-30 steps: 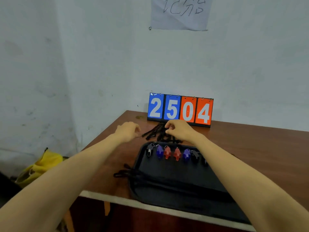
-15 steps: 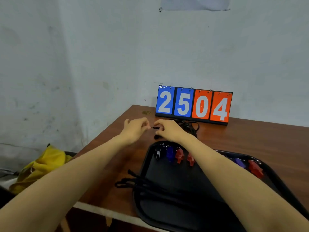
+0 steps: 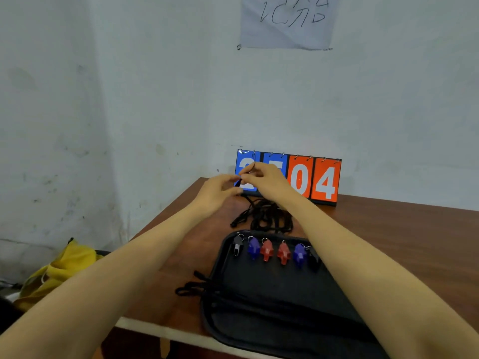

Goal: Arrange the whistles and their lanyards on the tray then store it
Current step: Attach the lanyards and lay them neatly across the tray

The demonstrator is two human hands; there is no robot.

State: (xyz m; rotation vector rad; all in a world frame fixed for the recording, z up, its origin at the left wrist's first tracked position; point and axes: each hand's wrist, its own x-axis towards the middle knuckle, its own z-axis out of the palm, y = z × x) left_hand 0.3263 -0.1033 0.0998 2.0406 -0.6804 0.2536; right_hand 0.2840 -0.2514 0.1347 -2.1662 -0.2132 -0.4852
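A black tray lies on the brown table. Along its far edge stands a row of several whistles: a black whistle, blue whistles, red whistles; my right forearm hides the row's right end. A heap of black lanyards lies just beyond the tray. Above it, my right hand and my left hand both pinch one black lanyard, lifted in front of the scoreboard. More lanyards lie across the tray's near left part and hang over its rim.
A flip scoreboard reading 2504 stands against the wall at the table's back. A paper sheet hangs on the wall. A yellow cloth lies low at the left, beside the table. The table's front edge is near me.
Both hands have risen from the lanyard heap and now hold one lanyard up in front of the scoreboard. The camera view has shifted.
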